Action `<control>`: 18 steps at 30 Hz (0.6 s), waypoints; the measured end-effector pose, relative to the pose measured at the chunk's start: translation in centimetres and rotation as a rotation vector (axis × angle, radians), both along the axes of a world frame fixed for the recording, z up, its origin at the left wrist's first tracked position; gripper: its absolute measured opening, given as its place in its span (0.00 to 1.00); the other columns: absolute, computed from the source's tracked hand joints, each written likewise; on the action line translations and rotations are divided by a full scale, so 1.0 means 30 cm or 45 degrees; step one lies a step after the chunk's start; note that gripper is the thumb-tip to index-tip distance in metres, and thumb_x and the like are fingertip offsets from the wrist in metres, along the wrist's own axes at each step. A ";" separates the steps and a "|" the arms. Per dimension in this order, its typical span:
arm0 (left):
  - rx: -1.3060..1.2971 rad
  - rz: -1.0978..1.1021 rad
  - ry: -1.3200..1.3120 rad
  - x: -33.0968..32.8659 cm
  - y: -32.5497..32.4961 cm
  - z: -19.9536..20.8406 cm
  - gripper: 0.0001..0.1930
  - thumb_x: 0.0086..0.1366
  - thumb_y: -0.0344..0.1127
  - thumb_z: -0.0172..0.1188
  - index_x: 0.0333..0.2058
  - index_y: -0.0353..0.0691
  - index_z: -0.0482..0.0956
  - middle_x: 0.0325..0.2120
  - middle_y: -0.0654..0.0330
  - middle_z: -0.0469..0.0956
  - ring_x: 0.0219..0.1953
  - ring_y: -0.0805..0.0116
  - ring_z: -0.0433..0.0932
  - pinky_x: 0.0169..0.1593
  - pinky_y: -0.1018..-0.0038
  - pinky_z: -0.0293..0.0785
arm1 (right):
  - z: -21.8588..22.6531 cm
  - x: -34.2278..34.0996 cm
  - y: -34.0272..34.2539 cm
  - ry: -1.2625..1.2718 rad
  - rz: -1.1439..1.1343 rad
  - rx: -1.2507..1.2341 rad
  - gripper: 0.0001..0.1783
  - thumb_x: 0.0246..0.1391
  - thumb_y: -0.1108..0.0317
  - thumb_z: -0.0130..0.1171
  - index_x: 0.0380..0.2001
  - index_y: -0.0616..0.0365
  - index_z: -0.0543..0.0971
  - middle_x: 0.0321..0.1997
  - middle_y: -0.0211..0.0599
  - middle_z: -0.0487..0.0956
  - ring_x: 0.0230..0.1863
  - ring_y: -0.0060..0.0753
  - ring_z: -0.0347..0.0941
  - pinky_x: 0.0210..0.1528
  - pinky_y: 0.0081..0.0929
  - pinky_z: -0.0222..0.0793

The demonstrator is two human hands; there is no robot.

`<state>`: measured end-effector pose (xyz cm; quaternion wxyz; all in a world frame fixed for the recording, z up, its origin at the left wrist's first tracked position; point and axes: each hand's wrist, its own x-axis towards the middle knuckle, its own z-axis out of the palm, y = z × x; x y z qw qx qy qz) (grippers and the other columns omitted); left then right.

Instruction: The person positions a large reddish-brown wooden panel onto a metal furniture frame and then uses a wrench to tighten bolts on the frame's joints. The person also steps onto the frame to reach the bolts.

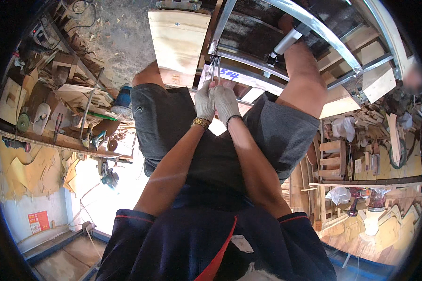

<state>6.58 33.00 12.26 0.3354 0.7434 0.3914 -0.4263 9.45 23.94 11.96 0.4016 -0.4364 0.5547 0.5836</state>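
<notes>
My left hand (204, 101) and my right hand (225, 101), both in pale knitted gloves, are closed side by side between my knees. From their fingertips a slim piece with two narrow shiny arms (214, 70) points away from me, its far end close to a corner of a welded metal frame (253, 58). Its exact kind cannot be made out, and my fingers hide its near end. A pale board with blue handwriting (239, 77) lies just beyond my hands. Left of them stands a light plywood panel (178, 42), with a screw head near its top.
A silver cylinder (287, 42) rests by my right leg, among the frame's bars. Wood offcuts and hand tools crowd a shelf (56, 136) at left. At right are more offcuts, a red-and-black cordless drill (355, 200) and a lit lamp (372, 222). A blue container (123, 98) sits beside my left knee.
</notes>
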 end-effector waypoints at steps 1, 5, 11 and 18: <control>0.038 0.031 0.022 -0.015 -0.002 -0.005 0.23 0.74 0.47 0.59 0.56 0.33 0.81 0.35 0.48 0.86 0.37 0.67 0.81 0.42 0.66 0.77 | 0.006 -0.003 0.005 -0.081 0.035 -0.015 0.33 0.70 0.46 0.41 0.36 0.66 0.84 0.34 0.67 0.83 0.37 0.63 0.83 0.38 0.55 0.78; -0.018 0.150 0.024 -0.097 0.010 -0.041 0.23 0.72 0.37 0.62 0.61 0.31 0.77 0.43 0.53 0.86 0.44 0.68 0.84 0.46 0.70 0.80 | 0.019 -0.004 0.024 -0.223 0.201 -0.027 0.34 0.70 0.45 0.40 0.37 0.66 0.85 0.37 0.67 0.83 0.42 0.65 0.83 0.43 0.57 0.78; -0.115 0.345 0.005 -0.133 0.023 -0.060 0.23 0.73 0.36 0.61 0.62 0.31 0.75 0.42 0.54 0.86 0.44 0.71 0.82 0.47 0.73 0.77 | 0.015 -0.009 0.057 -0.202 0.318 -0.014 0.35 0.73 0.49 0.35 0.36 0.66 0.84 0.37 0.64 0.84 0.45 0.68 0.81 0.47 0.59 0.76; -0.132 -0.152 -0.118 0.044 0.048 0.092 0.21 0.71 0.42 0.56 0.52 0.30 0.80 0.34 0.36 0.82 0.40 0.47 0.85 0.43 0.61 0.77 | 0.075 -0.026 -0.007 -0.470 0.138 -0.084 0.23 0.72 0.50 0.43 0.31 0.57 0.75 0.17 0.31 0.71 0.16 0.31 0.70 0.12 0.34 0.60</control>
